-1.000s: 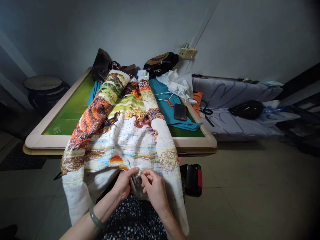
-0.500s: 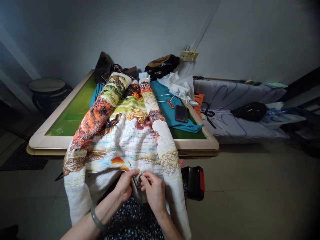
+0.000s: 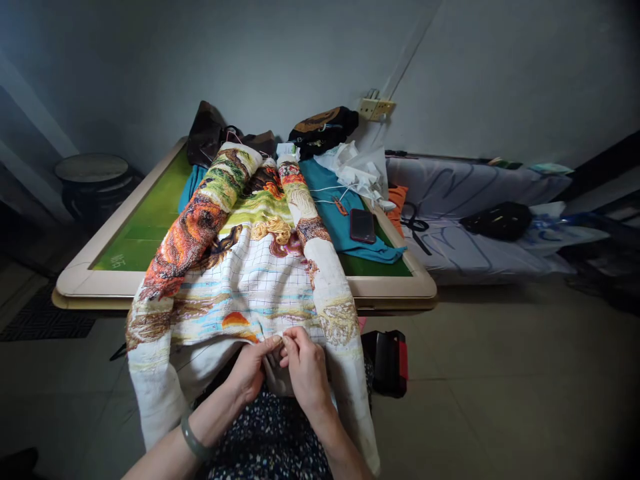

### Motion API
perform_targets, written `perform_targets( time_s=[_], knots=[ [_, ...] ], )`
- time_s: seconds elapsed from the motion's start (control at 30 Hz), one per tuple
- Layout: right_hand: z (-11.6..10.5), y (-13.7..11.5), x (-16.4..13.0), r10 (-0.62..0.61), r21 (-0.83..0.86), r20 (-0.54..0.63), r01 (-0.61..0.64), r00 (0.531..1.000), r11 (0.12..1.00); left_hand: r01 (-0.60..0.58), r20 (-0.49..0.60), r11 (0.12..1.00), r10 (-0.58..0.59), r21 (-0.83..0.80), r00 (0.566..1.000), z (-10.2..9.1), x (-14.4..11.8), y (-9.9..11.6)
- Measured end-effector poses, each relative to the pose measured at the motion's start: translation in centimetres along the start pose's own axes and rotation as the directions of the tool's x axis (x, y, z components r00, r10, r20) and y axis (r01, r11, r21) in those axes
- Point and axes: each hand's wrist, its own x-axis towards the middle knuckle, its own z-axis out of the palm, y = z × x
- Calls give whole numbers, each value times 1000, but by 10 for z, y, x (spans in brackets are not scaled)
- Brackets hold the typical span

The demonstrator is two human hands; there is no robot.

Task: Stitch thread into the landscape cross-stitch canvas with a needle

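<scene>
A large cross-stitch cloth [image 3: 245,280] with colourful stitched pictures and a gridded white middle hangs from the table down onto my lap. My left hand [image 3: 249,371] pinches the cloth's near folded edge between thumb and fingers. My right hand [image 3: 304,368] sits right beside it, its fingertips pressed together at the same edge; whether they hold a needle is too small to tell. A green bangle [image 3: 192,439] circles my left wrist. A bundle of yellow thread [image 3: 271,229] lies on the cloth further up.
The green-topped table [image 3: 150,220] with a cream rim carries a teal cloth [image 3: 333,213], a phone [image 3: 362,225], white bags and dark bags at the back. A black and red case [image 3: 389,361] stands on the floor. A bed [image 3: 480,220] lies right; a round stool [image 3: 93,180] stands left.
My right hand has moved slightly up and left to the cloth's edge, closing against my left thumb. The left hand has barely shifted.
</scene>
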Motion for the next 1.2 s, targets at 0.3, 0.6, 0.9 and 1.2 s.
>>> perform_targets(
  time_s=[0.3,0.6,0.9,1.2],
  knots=[
    [-76,-18,13,61,781,-260,173,964,599,-55,-60,998,55,9,997,-1,2,2],
    [-33,14,-10,162,451,128,-203,978,869,-52,-70,998,55,40,996,0,2,3],
    [-17,18,-12,46,106,120,-59,992,993,-44,-90,998,49,52,995,-3,3,1],
    [-19,12,-7,-37,-20,104,39,994,999,-56,-80,997,61,59,995,-1,2,2]
  ],
)
